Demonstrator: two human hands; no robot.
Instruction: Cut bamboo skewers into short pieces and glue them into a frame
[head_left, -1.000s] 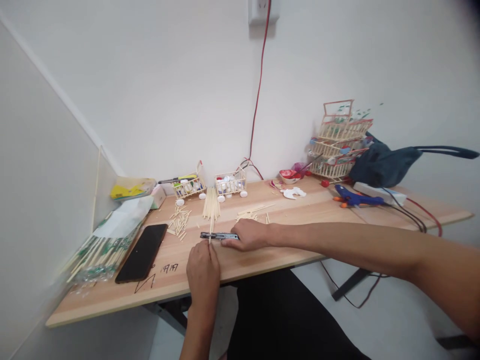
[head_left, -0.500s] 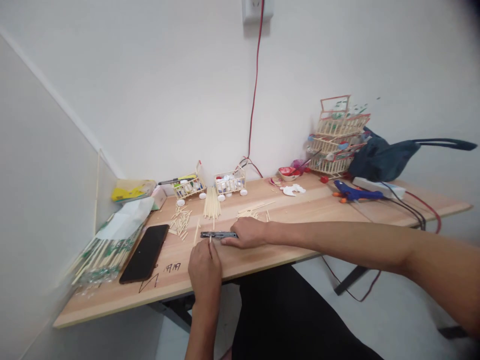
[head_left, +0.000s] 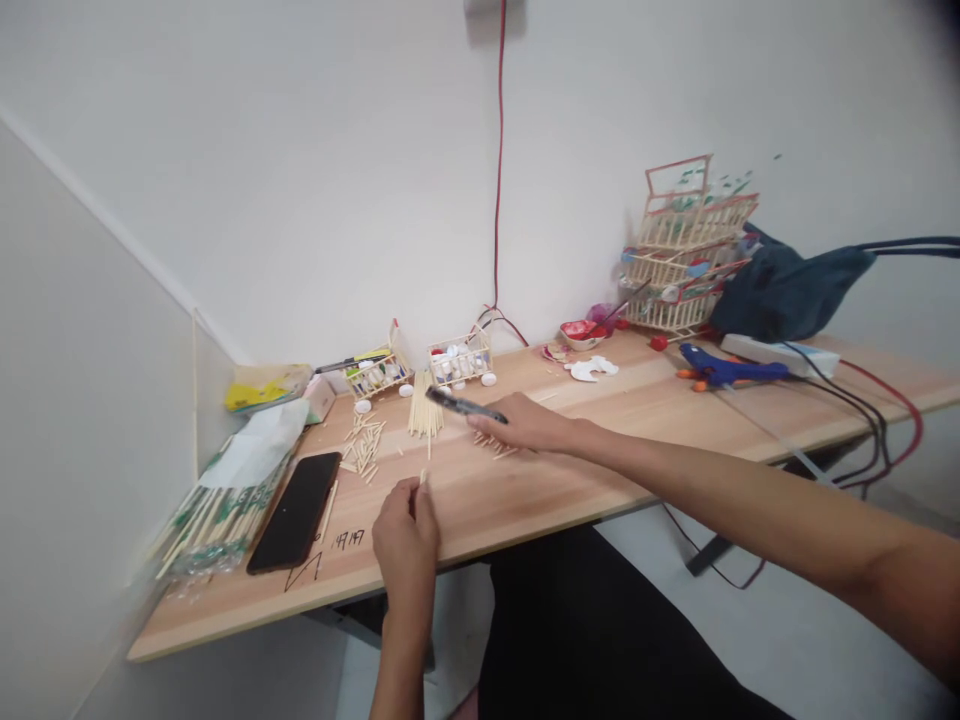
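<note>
My left hand (head_left: 406,525) is closed at the front of the table, with a short wooden stick (head_left: 424,478) between thumb and fingers. Its tip pokes up past the fingertips. In my right hand (head_left: 517,422) is a slim dark grey tool that looks like a utility knife (head_left: 469,405), raised and pointing left. Behind it lies a bundle of long thin sticks (head_left: 424,412). Short cut pieces (head_left: 364,447) form a pile to the left, and more pieces (head_left: 491,444) lie partly hidden below my right hand.
A phone (head_left: 294,512) and packaged sticks (head_left: 232,490) are at the left. Two small stick-built carts (head_left: 459,362) with white wheels stand at the back. To the right are a bowl of red (head_left: 583,335), stacked stick carts (head_left: 682,255), a blue glue gun (head_left: 727,368) and a power strip (head_left: 780,353).
My right hand has lifted the knife away from my left hand, up and back over the table. A loose stick near my left hand is gone from there; one now shows beside the phone.
</note>
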